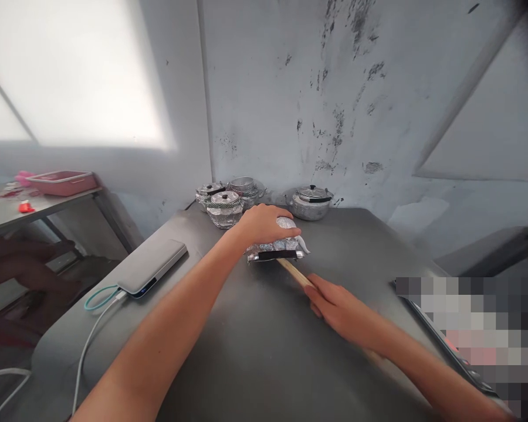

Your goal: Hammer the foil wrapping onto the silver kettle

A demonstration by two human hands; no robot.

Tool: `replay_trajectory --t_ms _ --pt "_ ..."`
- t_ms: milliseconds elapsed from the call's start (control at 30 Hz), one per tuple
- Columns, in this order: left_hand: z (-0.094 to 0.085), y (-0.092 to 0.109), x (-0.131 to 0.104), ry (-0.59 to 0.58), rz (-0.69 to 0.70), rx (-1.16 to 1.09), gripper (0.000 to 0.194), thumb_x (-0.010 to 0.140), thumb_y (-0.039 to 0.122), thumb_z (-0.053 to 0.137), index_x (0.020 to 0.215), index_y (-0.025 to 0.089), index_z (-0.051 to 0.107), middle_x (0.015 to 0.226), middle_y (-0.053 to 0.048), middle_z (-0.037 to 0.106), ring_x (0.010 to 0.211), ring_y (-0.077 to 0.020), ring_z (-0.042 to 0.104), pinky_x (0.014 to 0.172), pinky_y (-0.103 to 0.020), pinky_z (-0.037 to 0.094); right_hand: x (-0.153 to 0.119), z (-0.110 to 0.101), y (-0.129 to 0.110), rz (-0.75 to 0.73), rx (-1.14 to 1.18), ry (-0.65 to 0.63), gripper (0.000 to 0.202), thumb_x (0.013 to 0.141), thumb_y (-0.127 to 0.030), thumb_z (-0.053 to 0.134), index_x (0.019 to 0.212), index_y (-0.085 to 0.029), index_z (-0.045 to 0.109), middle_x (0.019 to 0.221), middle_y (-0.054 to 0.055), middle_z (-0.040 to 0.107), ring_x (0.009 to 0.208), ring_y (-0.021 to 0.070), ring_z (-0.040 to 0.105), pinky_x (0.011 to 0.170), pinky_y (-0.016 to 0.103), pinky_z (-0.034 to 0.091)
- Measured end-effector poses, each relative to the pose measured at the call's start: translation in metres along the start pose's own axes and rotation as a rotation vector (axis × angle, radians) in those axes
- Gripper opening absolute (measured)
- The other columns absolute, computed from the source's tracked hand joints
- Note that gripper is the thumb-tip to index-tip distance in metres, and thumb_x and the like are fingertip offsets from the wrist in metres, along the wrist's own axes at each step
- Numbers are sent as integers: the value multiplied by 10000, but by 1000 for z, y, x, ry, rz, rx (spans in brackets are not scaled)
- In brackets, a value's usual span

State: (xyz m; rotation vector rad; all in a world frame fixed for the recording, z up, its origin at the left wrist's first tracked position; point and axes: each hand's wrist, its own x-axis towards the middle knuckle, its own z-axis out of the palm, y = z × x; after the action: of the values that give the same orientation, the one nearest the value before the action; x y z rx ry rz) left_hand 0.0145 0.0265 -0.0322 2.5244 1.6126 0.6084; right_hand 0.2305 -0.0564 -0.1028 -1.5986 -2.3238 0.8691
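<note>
My left hand (pixel 268 224) lies over a silvery, crumpled-looking metal pot (pixel 270 244), its fingers curved around the rounded top. A black handle (pixel 275 255) runs along the pot's near side, and a pale white flap (pixel 305 243) hangs at its right. My right hand (pixel 332 302) is closed around a wooden stick (pixel 294 272). The stick's far end reaches the pot just under the black handle, where its tip is hidden. Much of the pot is covered by my left hand.
Lidded silver pots (pixel 225 210) cluster at the table's back edge, with another lidded pot (pixel 310 202) to their right. A grey power bank (pixel 152 266) with cables lies left on the dark table (pixel 255 363). A pink basket (pixel 64 183) sits on a side table. Pixelated objects cover the right edge.
</note>
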Motion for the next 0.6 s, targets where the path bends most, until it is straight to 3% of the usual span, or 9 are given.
replay_trajectory --t_ms 100,167,367,500,600 --pt "-1 1 0 -6 -7 4 517 829 690 522 1198 361 676 1131 22 719 1030 -265 637 861 -327 478 -3 3 -2 55 379 -130 331 980 -516 312 849 -238 434 774 -41 531 487 71 419 414 206 356" --pt "-2 0 0 -2 -19 5 540 824 702 523 1211 358 674 1156 15 711 1054 -273 631 858 -326 484 -3 8 -5 101 468 -115 321 968 -522 340 855 -235 427 764 -44 499 481 62 375 381 188 308" --pt "1 -3 1 16 -24 -12 533 815 706 536 1190 359 685 1145 10 715 1043 -281 638 839 -335 498 -5 18 -8 44 343 21 335 986 -499 302 795 -237 387 693 -48 454 555 92 395 484 211 333" --pt "2 -2 2 26 -54 -6 543 811 716 532 1199 364 676 1156 16 712 1042 -277 635 866 -349 487 -7 22 -7 30 278 41 329 992 -469 301 774 -234 378 684 -44 444 582 104 384 529 231 345" --pt "0 1 0 6 -80 1 564 821 716 517 1227 352 663 1151 7 713 1037 -274 635 865 -341 485 -9 22 -11 70 362 8 326 981 -493 330 800 -232 406 690 -48 432 568 96 378 491 218 330"
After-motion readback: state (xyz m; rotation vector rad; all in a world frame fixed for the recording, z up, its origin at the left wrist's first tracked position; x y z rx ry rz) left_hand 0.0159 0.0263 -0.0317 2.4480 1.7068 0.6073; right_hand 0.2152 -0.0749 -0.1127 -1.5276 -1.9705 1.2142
